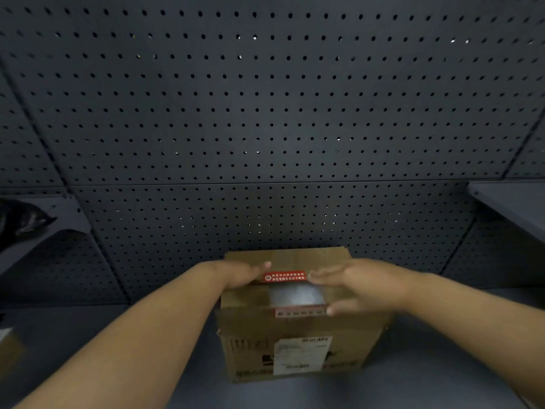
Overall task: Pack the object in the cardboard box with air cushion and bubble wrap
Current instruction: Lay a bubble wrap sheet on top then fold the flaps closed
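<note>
Dark pegboard (265, 113) filled the wall behind our grey table (427, 364), with open room on both sides. We kept the cardboard box (295, 329) centred, flaps nearly folded, pale cushioning (296, 295) showing through the gap; we judged packing done, sealing left. Our left hand (236, 274) and right hand (362, 286) pressed flat, each grip spread on the flaps.

both hands on top of the cardboard box (298, 346): left hand (239, 274) at ten o'clock, right hand (359, 286) at two, pale cushioning (296, 295) showing between the flaps.
</note>
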`<action>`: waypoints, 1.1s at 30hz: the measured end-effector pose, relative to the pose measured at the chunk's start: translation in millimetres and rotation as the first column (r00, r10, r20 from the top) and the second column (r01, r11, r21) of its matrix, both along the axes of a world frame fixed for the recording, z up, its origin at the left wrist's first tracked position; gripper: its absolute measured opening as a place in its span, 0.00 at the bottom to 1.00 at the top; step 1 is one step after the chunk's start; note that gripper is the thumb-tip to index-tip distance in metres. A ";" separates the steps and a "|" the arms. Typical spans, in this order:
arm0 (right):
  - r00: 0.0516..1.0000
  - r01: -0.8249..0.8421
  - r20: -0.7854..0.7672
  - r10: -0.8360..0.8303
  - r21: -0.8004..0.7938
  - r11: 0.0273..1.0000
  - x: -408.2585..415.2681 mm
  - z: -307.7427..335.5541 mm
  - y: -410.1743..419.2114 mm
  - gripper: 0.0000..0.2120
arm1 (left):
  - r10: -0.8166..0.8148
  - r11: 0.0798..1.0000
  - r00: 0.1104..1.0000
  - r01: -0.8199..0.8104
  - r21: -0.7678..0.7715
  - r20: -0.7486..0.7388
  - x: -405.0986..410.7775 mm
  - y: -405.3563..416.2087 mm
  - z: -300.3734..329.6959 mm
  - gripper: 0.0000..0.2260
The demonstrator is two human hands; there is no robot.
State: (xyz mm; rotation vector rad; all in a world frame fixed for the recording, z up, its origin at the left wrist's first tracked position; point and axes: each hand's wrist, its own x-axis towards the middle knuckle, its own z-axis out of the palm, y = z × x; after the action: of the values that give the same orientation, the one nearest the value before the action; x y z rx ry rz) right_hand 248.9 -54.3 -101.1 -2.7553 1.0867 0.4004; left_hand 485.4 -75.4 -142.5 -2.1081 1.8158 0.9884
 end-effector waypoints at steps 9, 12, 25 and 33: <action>0.942 0.333 -0.015 -0.337 -0.105 0.937 16.9 -56.2 -52.0 0.31 | -0.042 0.999 0.996 0.045 -0.031 0.083 -14.0 -1.1 1.1 0.32; 0.916 0.402 0.033 -0.400 -0.063 0.914 19.2 -79.1 -52.4 0.30 | -0.117 0.964 0.974 0.158 -0.215 0.192 -21.9 3.0 -21.1 0.26; 0.848 0.513 0.152 -0.507 0.003 0.859 15.7 -115.6 -36.9 0.25 | -0.070 0.889 0.978 0.152 -0.433 0.199 -19.4 18.0 -81.4 0.24; 0.848 0.515 0.112 -0.517 0.049 0.856 17.7 -109.4 -33.6 0.26 | -0.089 0.903 0.975 0.165 -0.397 0.203 -18.3 19.2 -78.8 0.25</action>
State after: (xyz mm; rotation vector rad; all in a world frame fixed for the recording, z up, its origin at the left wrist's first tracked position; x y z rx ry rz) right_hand 266.6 -87.9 -210.5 -2.2944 1.7047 0.1602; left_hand 467.1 -56.2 -221.3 -2.1730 2.1814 0.3870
